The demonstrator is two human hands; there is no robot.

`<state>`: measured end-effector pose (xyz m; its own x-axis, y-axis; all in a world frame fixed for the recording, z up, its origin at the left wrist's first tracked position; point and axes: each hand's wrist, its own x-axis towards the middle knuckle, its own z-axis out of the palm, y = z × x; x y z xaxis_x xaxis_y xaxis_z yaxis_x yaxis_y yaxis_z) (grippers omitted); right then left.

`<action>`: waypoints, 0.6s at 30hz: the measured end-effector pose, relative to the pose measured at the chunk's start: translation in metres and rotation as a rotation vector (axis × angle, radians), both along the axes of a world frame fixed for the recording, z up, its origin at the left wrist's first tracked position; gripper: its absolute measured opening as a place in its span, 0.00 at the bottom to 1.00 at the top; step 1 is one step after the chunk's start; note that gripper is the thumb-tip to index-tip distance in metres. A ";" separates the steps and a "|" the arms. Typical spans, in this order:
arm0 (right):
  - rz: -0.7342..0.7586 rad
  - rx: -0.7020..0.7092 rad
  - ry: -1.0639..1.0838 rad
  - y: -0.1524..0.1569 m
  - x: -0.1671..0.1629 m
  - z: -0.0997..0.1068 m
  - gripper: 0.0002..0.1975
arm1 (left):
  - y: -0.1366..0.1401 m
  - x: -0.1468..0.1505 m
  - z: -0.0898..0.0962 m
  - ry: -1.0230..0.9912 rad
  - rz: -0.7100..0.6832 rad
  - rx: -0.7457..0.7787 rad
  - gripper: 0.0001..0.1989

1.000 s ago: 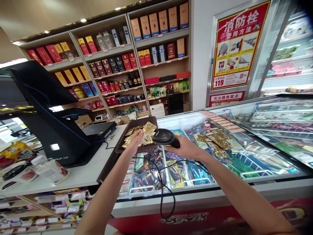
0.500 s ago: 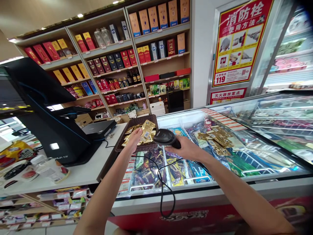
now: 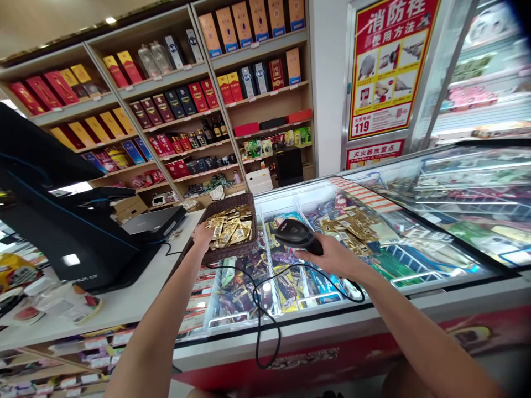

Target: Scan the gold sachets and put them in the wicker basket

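Note:
My right hand [image 3: 332, 255] is closed around the handle of a black barcode scanner [image 3: 295, 233], held above the freezer's glass top with its head toward the basket. A black cable [image 3: 258, 309] loops down in front of the freezer. At the left side of a brown woven basket [image 3: 248, 249], my left hand [image 3: 202, 236] reaches over the rim to the gold packets [image 3: 232, 229] inside. Its fingertips are among the packets, and whether they grip one is hard to make out. More gold packets [image 3: 352, 226] lie in a pile on the glass beyond the scanner.
The chest freezer [image 3: 315, 320] with bagged goods inside runs across the front. On the left counter [image 3: 136, 293] stand a black checkout machine [image 3: 70, 232], a flat scale [image 3: 153, 219] and a plastic jar [image 3: 68, 301]. Shelves of boxes [image 3: 178, 105] line the back wall.
My left hand has moved left and down from above the basket's middle, where it held a gold packet, to the basket's left side. The scanner stays in my right hand. The view has shifted right.

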<state>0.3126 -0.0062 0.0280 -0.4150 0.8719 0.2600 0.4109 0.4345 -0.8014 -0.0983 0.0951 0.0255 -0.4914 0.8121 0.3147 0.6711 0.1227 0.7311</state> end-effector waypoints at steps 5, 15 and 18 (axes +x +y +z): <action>-0.136 0.006 -0.023 -0.005 0.039 -0.009 0.25 | 0.032 0.058 -0.004 0.167 0.054 0.012 0.15; -0.516 -0.313 0.026 -0.022 0.134 -0.033 0.21 | 0.063 0.272 -0.035 0.351 -0.662 0.000 0.12; -0.570 -0.310 0.035 -0.027 0.152 -0.038 0.20 | 0.066 0.326 -0.053 0.255 -0.773 -0.089 0.11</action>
<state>0.4646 -0.0328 -0.0105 0.1389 0.9897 -0.0339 0.4802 -0.0973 -0.8717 0.2282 0.1613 -0.0274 0.2953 0.9195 0.2594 0.7347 -0.3921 0.5536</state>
